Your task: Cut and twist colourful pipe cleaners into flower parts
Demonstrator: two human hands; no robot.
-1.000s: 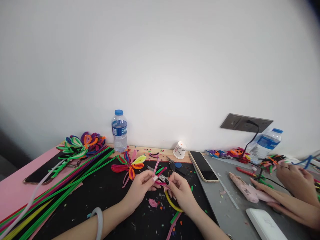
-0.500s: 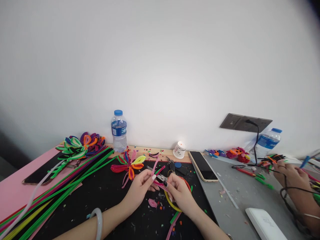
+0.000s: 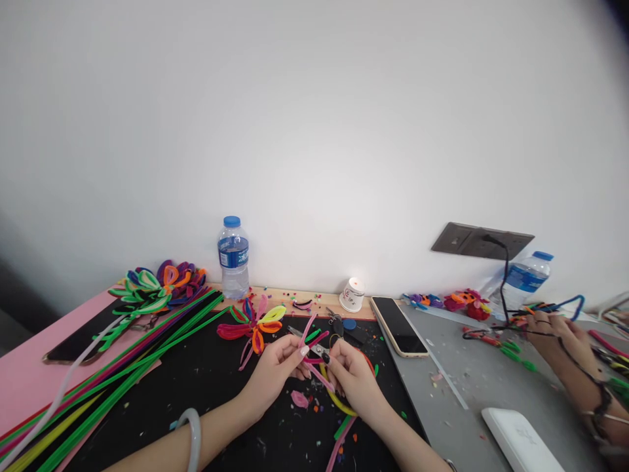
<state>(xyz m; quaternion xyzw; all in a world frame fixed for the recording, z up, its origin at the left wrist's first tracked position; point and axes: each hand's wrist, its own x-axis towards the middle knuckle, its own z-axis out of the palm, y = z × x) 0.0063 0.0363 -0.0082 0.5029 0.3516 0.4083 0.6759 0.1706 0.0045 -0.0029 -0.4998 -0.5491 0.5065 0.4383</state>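
My left hand [image 3: 285, 359] is closed, its thumb and fingers pinching a pink pipe cleaner [image 3: 322, 377] whose ends stick out above and to the right. My right hand [image 3: 351, 370] is closed round the handle end of a pair of scissors [image 3: 320, 351], with the blades spread apart beside the pink pipe cleaner. Yellow and orange curved strips [image 3: 344, 408] show round the right hand; whether they belong to the scissors I cannot tell. Behind my left hand lies a multicoloured pipe-cleaner flower [image 3: 255, 326]. A small pink oval piece [image 3: 299, 399] rests on the black mat [image 3: 230, 429].
Long pipe cleaners [image 3: 162, 354] lie at left beside finished flowers [image 3: 170, 282]. A water bottle [image 3: 233, 259], paper cup [image 3: 352, 295], keys [image 3: 337, 324] and phone [image 3: 400, 326] stand or lie along the back. At right, another person's hand [image 3: 560, 337] works near a cable and white power bank [image 3: 521, 439].
The pink pipe cleaner and scissors have shifted slightly between my hands, the pink strip's upper end leaning further right. The other person's hand has moved left with a blue pipe cleaner near it.
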